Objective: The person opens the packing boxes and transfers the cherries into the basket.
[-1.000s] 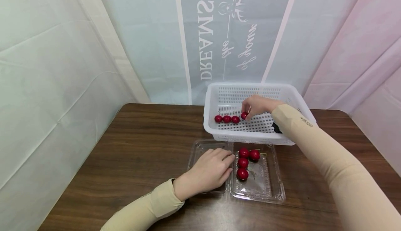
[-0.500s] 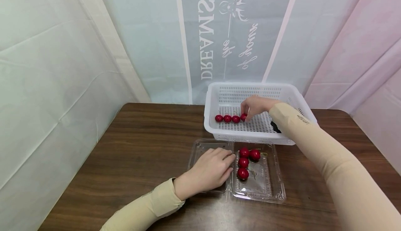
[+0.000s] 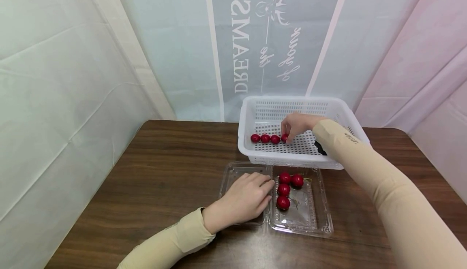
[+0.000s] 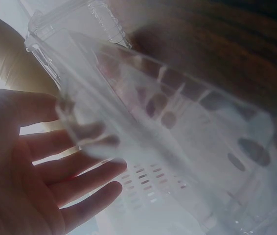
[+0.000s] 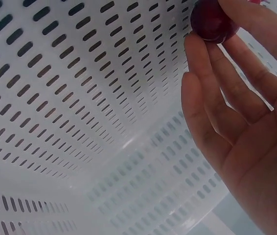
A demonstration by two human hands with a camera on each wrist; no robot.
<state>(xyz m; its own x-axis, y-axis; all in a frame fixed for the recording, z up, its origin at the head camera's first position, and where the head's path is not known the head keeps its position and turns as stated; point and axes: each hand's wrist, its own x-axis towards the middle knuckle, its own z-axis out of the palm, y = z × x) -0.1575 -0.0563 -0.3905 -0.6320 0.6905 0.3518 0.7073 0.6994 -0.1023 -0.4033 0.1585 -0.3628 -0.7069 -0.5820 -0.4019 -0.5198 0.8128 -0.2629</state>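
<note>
My right hand [image 3: 297, 126] reaches into the white basket [image 3: 292, 157] and pinches a red cherry [image 5: 211, 22] between thumb and fingers. Low on the basket's floor, that cherry is the rightmost in a row with several others, such as the middle cherry [image 3: 265, 138]. Nearer to me, an opened clear plastic clamshell [image 3: 300, 222] holds several cherries, one being the lowest cherry [image 3: 283, 202]. Across the clamshell's left half lies my left hand [image 3: 240, 198], its fingers relaxed and extended. The left wrist view shows those fingers [image 4: 92, 178] at the clear plastic.
The basket stands at the back of the brown wooden table [image 3: 164, 167], close to a printed curtain [image 3: 277, 50]. A black strap [image 3: 320, 148] shows at the right wrist. Pale fabric walls [image 3: 65, 99] flank the table.
My right hand has lowered the cherry slightly and brought it leftward against the row's end; a gap stood there a second ago. The left hand has stayed in place.
</note>
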